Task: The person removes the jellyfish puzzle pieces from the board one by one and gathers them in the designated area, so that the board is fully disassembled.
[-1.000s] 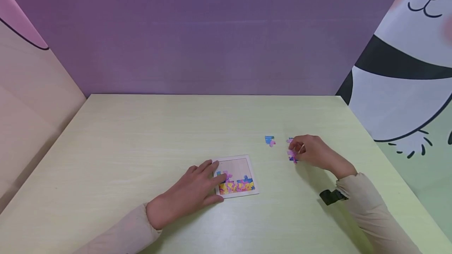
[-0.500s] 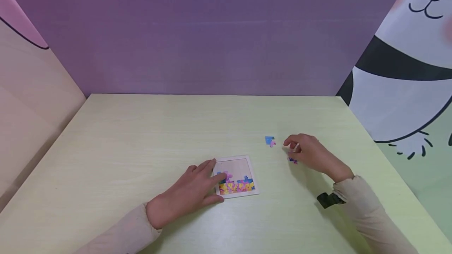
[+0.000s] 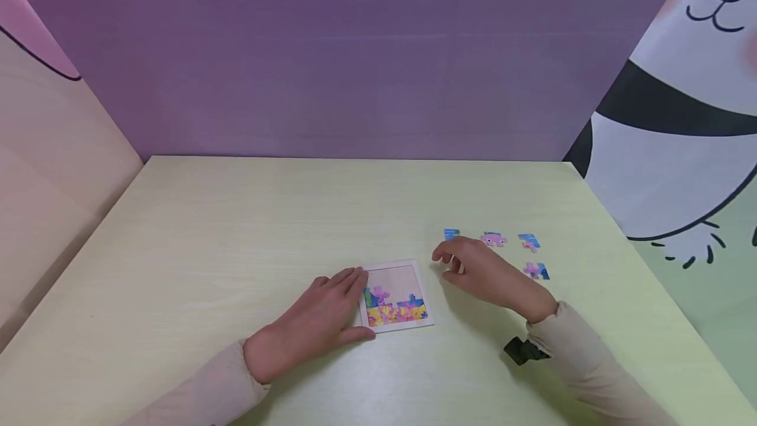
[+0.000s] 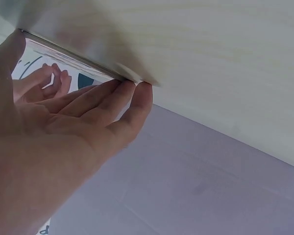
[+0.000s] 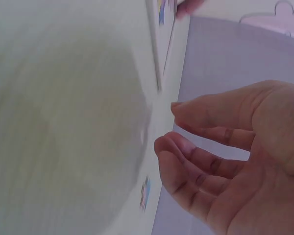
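A square puzzle frame lies on the table, its lower part filled with colourful jigsaw pieces and its upper part bare. My left hand rests along its left side, fingertips at the far left corner and thumb at the near one. Past the right edge, my right hand hovers above the table, fingers loosely bent. In the right wrist view, the thumb and fingers of that hand stand apart with no piece visible between them. Its fingers partly cover a blue jigsaw piece.
Loose pieces lie to the right: a pink one with eyes, a blue and pink one, and a pink and dark blue one. A purple wall rises behind the pale table.
My right hand has moved left toward the frame, uncovering pieces on the right. My left index finger has shifted off the fitted pieces to the frame's left edge. The frame has stayed put.
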A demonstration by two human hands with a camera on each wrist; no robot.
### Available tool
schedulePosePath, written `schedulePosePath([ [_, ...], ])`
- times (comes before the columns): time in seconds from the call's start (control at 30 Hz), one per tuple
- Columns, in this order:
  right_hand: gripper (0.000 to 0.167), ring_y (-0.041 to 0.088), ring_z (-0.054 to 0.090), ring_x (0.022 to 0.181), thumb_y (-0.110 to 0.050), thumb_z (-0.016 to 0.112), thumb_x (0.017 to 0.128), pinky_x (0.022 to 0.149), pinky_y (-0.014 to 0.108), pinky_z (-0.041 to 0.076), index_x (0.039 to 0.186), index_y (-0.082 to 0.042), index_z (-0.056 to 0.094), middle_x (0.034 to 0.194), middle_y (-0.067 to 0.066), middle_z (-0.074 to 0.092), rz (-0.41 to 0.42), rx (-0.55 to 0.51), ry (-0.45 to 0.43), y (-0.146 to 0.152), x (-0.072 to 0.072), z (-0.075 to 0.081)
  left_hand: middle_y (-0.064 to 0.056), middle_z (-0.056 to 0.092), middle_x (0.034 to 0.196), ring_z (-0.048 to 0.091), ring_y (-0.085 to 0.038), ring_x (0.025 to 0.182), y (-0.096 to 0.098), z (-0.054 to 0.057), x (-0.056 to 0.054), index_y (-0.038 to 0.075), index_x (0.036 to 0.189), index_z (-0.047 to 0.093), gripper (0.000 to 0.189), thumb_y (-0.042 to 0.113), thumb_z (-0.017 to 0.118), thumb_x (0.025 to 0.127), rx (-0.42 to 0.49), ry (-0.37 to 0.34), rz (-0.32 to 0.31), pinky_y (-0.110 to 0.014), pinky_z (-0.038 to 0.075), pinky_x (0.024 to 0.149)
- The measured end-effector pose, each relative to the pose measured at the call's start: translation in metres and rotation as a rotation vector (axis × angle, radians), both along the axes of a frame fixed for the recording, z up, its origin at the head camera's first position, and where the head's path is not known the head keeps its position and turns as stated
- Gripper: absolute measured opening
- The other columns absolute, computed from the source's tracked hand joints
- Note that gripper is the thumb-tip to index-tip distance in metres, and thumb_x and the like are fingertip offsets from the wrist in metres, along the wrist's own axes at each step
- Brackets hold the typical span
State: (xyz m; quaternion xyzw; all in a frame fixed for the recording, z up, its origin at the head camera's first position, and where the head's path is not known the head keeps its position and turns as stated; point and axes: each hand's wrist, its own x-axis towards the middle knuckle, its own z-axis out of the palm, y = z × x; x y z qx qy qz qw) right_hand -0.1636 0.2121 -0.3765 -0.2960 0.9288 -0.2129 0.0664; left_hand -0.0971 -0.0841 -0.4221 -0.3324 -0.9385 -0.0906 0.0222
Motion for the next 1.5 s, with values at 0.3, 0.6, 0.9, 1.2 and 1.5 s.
schedulePosePath([
  [0.3,0.025,0.013,0.060,0.088,-0.003,0.072,0.089,0.075,0.026,0.053,0.113,-0.006,0.068,0.101,0.002,0.064,0.088,0.027,-0.048,-0.052,0.013,0.004,-0.010,0.049,0.150,0.039,-0.037,0.140,-0.001,-0.002,-0.003,0.005,0.142,0.054,0.084,0.067,0.062,0.086,-0.032,0.037,0.033,-0.049,0.045,0.102],
  [0.6,0.039,0.013,0.052,0.090,-0.016,0.071,0.093,0.079,0.027,0.049,0.131,-0.011,0.064,0.110,0.001,0.057,0.203,0.114,-0.054,-0.074,0.026,-0.004,-0.013,0.046,0.151,0.037,-0.055,0.134,-0.001,-0.002,0.002,0.006,0.141,0.054,0.080,0.064,0.063,0.086,0.027,0.018,0.057,-0.064,0.040,0.100],
  [0.9,0.030,0.013,0.051,0.095,-0.014,0.072,0.092,0.081,0.026,0.050,0.122,-0.013,0.071,0.108,-0.002,0.056,0.165,0.117,-0.021,-0.078,0.030,-0.009,-0.029,0.045,0.144,0.040,-0.052,0.134,0.000,-0.001,0.002,0.012,0.143,0.055,0.079,0.065,0.064,0.085,0.020,0.011,0.103,-0.064,0.041,0.099],
  [1.2,0.025,0.013,0.054,0.092,-0.010,0.074,0.089,0.080,0.027,0.051,0.114,-0.013,0.072,0.103,-0.003,0.058,0.141,0.103,0.009,-0.083,0.031,-0.013,-0.028,0.046,0.144,0.040,-0.050,0.135,0.001,-0.002,0.002,0.013,0.143,0.055,0.079,0.066,0.063,0.085,0.019,0.000,0.115,-0.067,0.041,0.097],
  [1.5,0.028,0.012,0.053,0.091,-0.010,0.076,0.087,0.083,0.029,0.052,0.115,-0.011,0.072,0.104,-0.004,0.060,0.119,0.119,0.018,-0.086,0.033,-0.013,-0.027,0.046,0.144,0.040,-0.050,0.135,0.001,-0.001,0.002,0.013,0.143,0.055,0.079,0.067,0.063,0.085,0.007,-0.001,0.120,-0.066,0.041,0.096],
])
